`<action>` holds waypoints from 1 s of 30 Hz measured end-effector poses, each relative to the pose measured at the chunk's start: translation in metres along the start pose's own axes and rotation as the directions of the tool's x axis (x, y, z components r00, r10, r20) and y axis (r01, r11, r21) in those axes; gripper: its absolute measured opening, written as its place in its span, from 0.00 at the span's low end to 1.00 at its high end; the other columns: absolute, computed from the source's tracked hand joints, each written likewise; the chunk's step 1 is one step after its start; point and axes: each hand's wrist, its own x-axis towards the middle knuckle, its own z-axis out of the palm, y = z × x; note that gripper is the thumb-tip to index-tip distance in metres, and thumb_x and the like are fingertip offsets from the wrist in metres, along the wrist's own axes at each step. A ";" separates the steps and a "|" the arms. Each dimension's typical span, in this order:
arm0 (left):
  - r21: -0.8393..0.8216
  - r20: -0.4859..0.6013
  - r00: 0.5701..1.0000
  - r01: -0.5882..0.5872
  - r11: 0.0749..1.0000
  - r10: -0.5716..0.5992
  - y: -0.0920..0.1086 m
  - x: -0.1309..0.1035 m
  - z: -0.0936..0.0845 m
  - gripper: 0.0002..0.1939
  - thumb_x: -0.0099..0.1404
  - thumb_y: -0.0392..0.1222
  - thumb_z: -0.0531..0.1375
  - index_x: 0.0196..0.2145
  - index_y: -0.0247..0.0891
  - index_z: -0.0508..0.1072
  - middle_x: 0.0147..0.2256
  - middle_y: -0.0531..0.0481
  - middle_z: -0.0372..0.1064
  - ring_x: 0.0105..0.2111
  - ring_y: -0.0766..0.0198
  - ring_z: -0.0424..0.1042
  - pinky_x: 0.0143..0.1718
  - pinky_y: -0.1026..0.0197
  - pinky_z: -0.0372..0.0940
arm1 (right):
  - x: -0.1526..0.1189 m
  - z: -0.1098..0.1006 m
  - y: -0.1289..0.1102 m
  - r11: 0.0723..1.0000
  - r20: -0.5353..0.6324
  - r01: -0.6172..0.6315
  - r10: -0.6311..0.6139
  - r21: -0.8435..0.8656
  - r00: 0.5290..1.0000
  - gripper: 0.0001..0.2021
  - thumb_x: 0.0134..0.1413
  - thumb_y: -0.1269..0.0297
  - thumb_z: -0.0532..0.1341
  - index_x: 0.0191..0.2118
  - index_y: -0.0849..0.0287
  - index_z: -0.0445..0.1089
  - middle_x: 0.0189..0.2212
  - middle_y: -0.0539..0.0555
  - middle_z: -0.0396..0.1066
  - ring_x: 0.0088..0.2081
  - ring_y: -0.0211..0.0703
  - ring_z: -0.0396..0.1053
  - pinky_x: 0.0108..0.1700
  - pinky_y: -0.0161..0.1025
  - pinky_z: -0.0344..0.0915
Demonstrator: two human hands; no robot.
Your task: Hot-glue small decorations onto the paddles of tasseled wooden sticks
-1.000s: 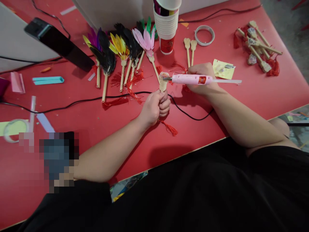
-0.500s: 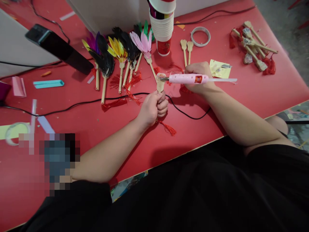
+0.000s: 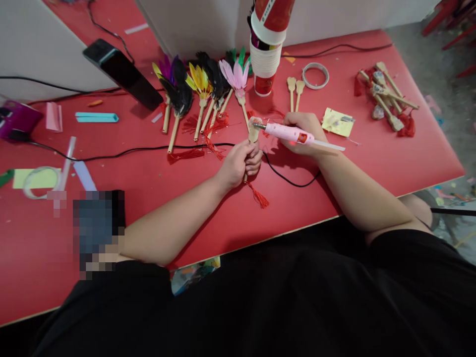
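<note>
My left hand [image 3: 243, 161] is closed around the handle of a wooden stick [image 3: 253, 134] with a wide, flat head. The head points up and away from me, and a red tassel [image 3: 258, 195] hangs from the lower end. My right hand [image 3: 303, 131] grips a pink hot glue gun [image 3: 288, 133], a clear glue stick poking out of its back. Its metal nozzle touches or nearly touches the stick's head, where a whitish patch shows. Just beyond lies a finished-looking stick with pink feathers [image 3: 235, 74].
Sticks with yellow feathers [image 3: 201, 82] and black feathers [image 3: 180, 89] lie at the back left. Behind stand stacked paper cups [image 3: 265, 59]. Two bare sticks [image 3: 295, 89], a tape roll [image 3: 315, 76], yellow paper [image 3: 337, 122] and a stick pile [image 3: 390, 96] are right. A black cord [image 3: 148, 149] crosses the table.
The camera view has shifted, so the table's things appear farther right on the left side. The glue gun has tilted, its rear end now lower, with the nozzle still at the stick's head.
</note>
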 end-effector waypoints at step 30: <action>0.378 0.028 0.962 -0.262 0.888 0.272 -0.021 0.045 -0.020 0.22 0.89 0.47 0.62 0.36 0.44 0.59 0.29 0.61 0.44 0.20 0.75 0.45 0.27 0.70 0.44 | -0.014 0.007 0.013 0.920 -0.019 -0.024 0.017 -0.392 1.000 0.22 0.68 0.56 0.71 0.62 0.59 0.84 0.53 0.67 0.86 0.55 0.67 0.79 0.67 0.60 0.70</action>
